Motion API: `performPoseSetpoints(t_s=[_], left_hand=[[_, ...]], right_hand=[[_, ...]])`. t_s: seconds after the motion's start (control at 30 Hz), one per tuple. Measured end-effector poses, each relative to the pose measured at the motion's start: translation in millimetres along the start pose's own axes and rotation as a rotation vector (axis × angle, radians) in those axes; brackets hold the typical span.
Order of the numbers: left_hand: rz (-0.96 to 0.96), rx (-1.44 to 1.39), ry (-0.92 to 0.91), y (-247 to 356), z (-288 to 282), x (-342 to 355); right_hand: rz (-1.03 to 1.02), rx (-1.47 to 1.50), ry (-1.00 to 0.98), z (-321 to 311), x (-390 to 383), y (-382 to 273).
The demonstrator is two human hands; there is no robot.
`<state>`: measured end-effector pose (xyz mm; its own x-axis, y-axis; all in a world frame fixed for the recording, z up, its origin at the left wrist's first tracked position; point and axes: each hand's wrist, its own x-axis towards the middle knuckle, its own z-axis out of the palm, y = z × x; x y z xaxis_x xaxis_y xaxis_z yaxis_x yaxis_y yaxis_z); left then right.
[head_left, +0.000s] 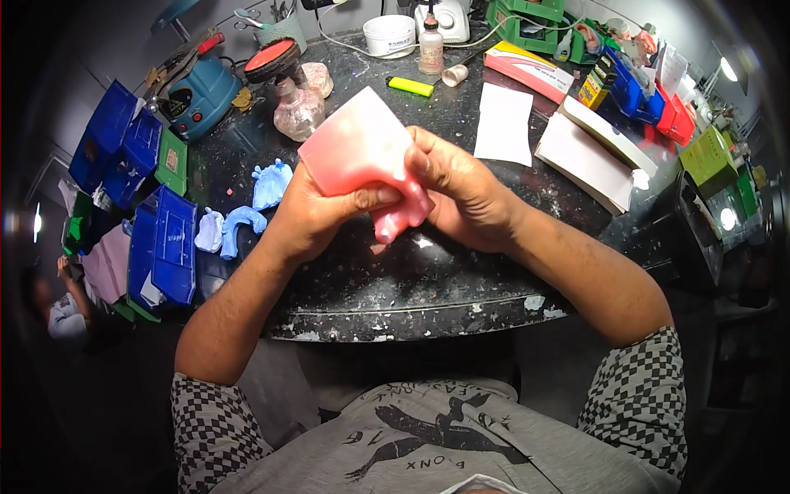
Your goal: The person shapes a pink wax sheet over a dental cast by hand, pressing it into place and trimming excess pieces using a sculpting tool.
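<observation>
A sheet of pink wax (362, 132) is held up between my two hands over the black table. Its upper part is flat and smooth, while the lower right part is softened, bent and bunched into folds. My left hand (313, 212) grips the lower left side, thumb lying across the front and fingers hidden behind. My right hand (473, 193) pinches the right edge, its thumb pressing near the folded part. Beyond the sheet stands a glass spirit burner (298, 114). Left of my left hand lie a light blue dental cast (271, 184) and a blue arch-shaped piece (239, 230).
The worn black table (370, 309) has a curved front edge. A green lighter (410, 86), dropper bottle (430, 51) and white tub (389, 37) stand behind. White paper (504, 123) and an open long box (588, 160) lie right. Blue bins (162, 247) line the left; a person (70, 309) sits beyond.
</observation>
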<state>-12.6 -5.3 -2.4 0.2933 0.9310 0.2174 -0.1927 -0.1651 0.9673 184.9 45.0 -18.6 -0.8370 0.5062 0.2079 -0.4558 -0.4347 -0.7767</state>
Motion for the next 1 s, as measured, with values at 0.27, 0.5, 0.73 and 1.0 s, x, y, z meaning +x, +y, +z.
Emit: performPoseSetpoints(t_s=[0.27,0.5,0.73,1.0], left_hand=[[-0.002,0.098,-0.058,-0.2,-5.0,-0.6],[0.000,0.153,0.002,0.0,10.8,5.3],[-0.025,0.094,0.189,-6.8,13.1,9.4],[-0.002,0.227,0.237,-7.7,9.7,7.6]], right_hand=[[0.158,0.069,-0.123,-11.4,-1.9,-15.9],[0.080,-0.301,0.097,-11.9,-3.1,-33.3],[-0.035,-0.637,0.345,-26.4,3.1,-24.9],[0.010,-0.445,0.365,-15.4,-0.2,-18.4]])
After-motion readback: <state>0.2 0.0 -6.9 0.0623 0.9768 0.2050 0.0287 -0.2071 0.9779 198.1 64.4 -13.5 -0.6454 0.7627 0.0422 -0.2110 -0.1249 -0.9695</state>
